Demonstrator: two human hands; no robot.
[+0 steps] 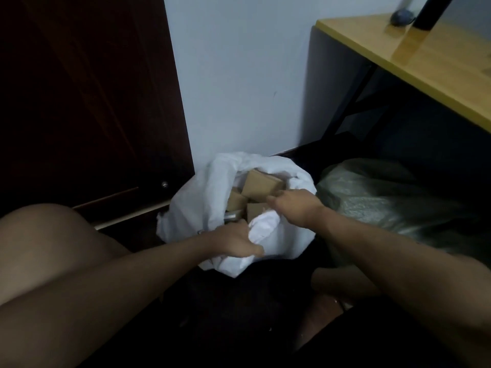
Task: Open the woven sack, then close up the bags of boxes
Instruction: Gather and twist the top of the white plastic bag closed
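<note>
Gripping the near rim of the white bag (212,187) with the left hand (236,241), fingers bunching its fabric; pinching the far-right rim with the right hand (295,205). Mouth gaping between both hands, cardboard boxes (261,185) showing just beyond; rims needing drawing together.

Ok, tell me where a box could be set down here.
Bare wood on the yellow tabletop, in front of the black post. Crowded: the white bag, full of boxes, gripped by the left hand and right hand.
</note>
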